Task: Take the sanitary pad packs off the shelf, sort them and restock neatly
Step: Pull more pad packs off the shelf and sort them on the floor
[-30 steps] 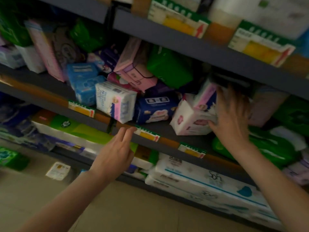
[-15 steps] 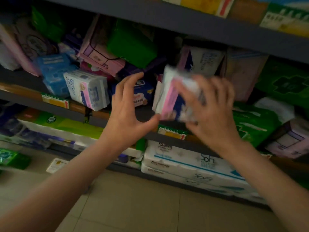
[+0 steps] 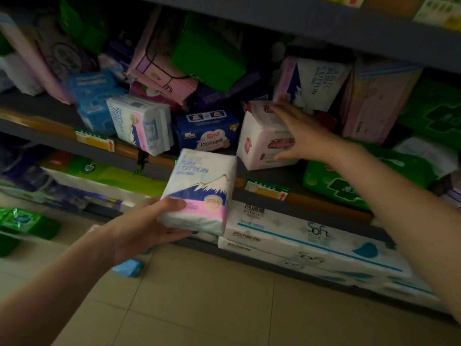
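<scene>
My left hand grips a white pad pack with a blue mountain and pink band, held in front of the shelf edge. On the shelf, my right hand wraps spread fingers around a white and pink pack; whether it grips or only touches is unclear. A jumble of packs fills the shelf: a matching mountain pack, a dark blue pack, light blue packs, pink boxes, a green pack and an upright white pack.
Long white tissue packs and green-white packs lie on the shelf below. Green packs sit at the right. On the tiled floor lie a green pack and a small blue pack. An upper shelf overhangs.
The mountain pack passed from my right hand to my left and came down off the shelf. My right hand went back to the shelf and landed on the white and pink pack.
</scene>
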A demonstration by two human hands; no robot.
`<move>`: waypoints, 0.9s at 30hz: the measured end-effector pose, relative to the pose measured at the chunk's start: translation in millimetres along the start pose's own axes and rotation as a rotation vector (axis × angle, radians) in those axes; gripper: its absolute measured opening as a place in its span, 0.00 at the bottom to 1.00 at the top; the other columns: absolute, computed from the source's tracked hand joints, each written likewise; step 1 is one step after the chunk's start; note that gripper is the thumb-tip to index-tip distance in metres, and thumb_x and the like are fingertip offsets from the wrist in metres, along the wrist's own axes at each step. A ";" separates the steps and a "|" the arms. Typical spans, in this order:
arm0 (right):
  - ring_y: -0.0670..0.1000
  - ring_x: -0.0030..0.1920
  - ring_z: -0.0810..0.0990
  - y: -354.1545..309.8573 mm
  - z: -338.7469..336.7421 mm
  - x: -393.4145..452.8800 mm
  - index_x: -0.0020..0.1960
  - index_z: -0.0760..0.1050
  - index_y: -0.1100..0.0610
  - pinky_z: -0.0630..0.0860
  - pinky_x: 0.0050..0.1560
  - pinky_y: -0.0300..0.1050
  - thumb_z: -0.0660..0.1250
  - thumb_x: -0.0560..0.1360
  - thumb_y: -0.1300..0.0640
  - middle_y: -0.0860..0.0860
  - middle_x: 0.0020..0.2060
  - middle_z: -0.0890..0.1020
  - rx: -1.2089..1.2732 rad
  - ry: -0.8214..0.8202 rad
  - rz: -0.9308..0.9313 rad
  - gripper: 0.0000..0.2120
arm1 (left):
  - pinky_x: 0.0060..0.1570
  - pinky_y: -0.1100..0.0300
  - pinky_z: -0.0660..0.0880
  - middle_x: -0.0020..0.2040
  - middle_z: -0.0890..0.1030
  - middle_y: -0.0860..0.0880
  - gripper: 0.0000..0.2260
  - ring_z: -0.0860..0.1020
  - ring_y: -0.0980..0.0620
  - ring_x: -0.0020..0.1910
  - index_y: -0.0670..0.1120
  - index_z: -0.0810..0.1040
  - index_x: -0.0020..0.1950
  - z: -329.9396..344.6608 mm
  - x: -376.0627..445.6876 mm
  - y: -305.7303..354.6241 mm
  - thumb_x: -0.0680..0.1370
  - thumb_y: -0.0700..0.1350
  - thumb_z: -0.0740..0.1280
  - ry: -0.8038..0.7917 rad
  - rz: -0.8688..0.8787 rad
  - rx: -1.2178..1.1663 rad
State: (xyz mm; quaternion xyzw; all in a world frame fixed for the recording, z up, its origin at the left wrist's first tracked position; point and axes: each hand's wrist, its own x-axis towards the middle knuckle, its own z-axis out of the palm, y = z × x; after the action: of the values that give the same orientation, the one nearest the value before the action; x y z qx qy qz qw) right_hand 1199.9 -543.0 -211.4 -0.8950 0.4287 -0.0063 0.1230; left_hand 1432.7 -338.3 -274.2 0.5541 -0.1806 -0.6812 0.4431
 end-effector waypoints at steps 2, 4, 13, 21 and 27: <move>0.56 0.75 0.50 -2.8 6.9 19.1 0.77 0.45 0.50 0.52 0.73 0.54 0.76 0.67 0.54 0.51 0.77 0.48 -0.148 -0.042 -0.033 0.51 | 0.35 0.59 0.80 0.47 0.85 0.44 0.49 0.84 0.48 0.44 0.41 0.75 0.55 -5.7 -1.0 -11.8 0.36 0.51 0.83 -0.006 0.010 0.000; 0.59 0.75 0.47 -12.9 10.7 29.5 0.77 0.44 0.47 0.51 0.71 0.60 0.75 0.68 0.49 0.51 0.77 0.47 -0.217 -0.052 0.002 0.50 | 0.37 0.60 0.80 0.48 0.84 0.45 0.48 0.83 0.49 0.46 0.42 0.75 0.57 -7.7 1.0 -17.7 0.38 0.50 0.82 -0.026 0.040 0.051; 0.62 0.74 0.51 -3.1 -13.2 43.4 0.77 0.45 0.55 0.48 0.73 0.60 0.67 0.74 0.51 0.59 0.75 0.53 -0.318 0.442 0.232 0.41 | 0.44 0.59 0.81 0.51 0.84 0.46 0.30 0.83 0.51 0.47 0.45 0.74 0.59 8.1 17.9 -1.7 0.57 0.42 0.73 -0.109 0.143 0.137; 0.67 0.72 0.52 -23.3 -3.2 5.6 0.77 0.41 0.47 0.49 0.70 0.66 0.71 0.72 0.58 0.62 0.74 0.51 -0.476 0.418 0.275 0.46 | 0.55 0.52 0.77 0.53 0.83 0.47 0.37 0.81 0.47 0.53 0.47 0.72 0.63 8.5 25.6 -4.2 0.53 0.47 0.74 -0.102 0.149 0.148; 0.65 0.60 0.70 -35.7 2.6 -16.2 0.73 0.61 0.55 0.62 0.61 0.64 0.67 0.71 0.66 0.64 0.59 0.74 -0.480 0.679 0.047 0.32 | 0.35 0.63 0.79 0.47 0.84 0.45 0.33 0.83 0.52 0.40 0.42 0.73 0.56 -8.5 18.2 -27.4 0.51 0.42 0.71 -0.094 0.128 -0.084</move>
State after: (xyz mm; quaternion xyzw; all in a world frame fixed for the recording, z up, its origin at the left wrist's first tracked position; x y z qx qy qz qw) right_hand 1217.2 -508.5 -204.4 -0.8352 0.4547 -0.1982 -0.2374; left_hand 1429.5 -336.0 -307.9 0.4897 -0.2073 -0.6839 0.4996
